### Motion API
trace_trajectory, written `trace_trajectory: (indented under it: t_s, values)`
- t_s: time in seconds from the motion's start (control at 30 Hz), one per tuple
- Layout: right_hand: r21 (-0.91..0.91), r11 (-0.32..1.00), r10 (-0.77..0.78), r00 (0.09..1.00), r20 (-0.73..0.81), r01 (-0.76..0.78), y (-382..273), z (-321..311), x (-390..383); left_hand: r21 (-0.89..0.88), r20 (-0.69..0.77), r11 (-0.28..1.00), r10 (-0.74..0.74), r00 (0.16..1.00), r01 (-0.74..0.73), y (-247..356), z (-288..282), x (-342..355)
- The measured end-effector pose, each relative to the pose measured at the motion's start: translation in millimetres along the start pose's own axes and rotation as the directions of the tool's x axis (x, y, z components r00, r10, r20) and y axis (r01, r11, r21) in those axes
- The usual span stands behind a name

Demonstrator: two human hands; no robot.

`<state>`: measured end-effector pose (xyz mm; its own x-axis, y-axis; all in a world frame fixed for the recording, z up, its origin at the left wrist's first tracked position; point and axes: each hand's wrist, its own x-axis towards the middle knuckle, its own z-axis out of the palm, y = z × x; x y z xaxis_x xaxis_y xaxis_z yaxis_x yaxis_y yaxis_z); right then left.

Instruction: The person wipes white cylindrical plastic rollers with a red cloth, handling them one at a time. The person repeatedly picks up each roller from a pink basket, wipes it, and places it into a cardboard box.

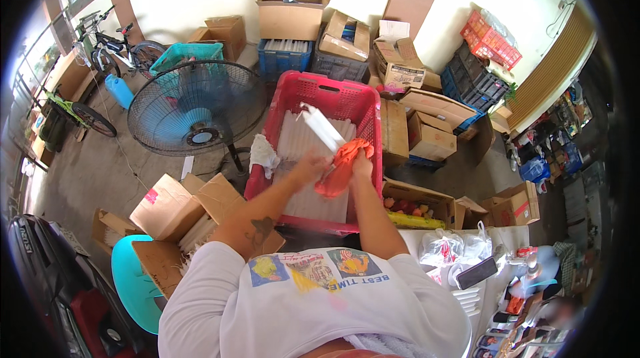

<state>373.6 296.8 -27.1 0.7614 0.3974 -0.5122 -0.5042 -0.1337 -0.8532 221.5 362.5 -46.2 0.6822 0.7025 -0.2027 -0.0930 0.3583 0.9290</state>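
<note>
White tube (321,126) stood tilted above the red crate (363,101), its lower end gripped in the closed left hand (311,168). Just beside, the right hand (362,165) clutched an orange cloth (341,166). More white tubes (303,151) filled the crate; a fan (197,107) stood to its left.

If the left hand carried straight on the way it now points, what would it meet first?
Probably the orange cloth beside the left hand, which grips a white tube over the red crate; depth is unclear.
</note>
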Motion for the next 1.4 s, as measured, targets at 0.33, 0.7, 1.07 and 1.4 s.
trace_trajectory:
  t_s: [0.33,0.7,1.07,1.4]
  values:
    - [0.201,0.978,-0.090,0.985,0.148,0.059,19.5,-9.2,22.0,0.560,0.046,0.824,-0.131,0.990,0.083,16.1,17.8,-21.4]
    - [-0.203,0.853,-0.327,0.794,0.513,0.482,40.2,-9.0,9.3,-0.205,0.152,0.969,0.172,0.973,-0.139,92.1,13.6,-0.3]
    - [-0.007,0.572,-0.804,0.561,0.198,0.821,16.9,43.4,-17.8,0.611,0.421,0.443,0.519,0.744,-0.655,34.8,19.0,-27.6]
    - [0.349,0.926,-0.176,0.649,0.740,-0.146,-18.3,33.8,33.5,0.688,0.195,0.725,-0.228,0.954,0.033,54.9,9.6,-58.8]
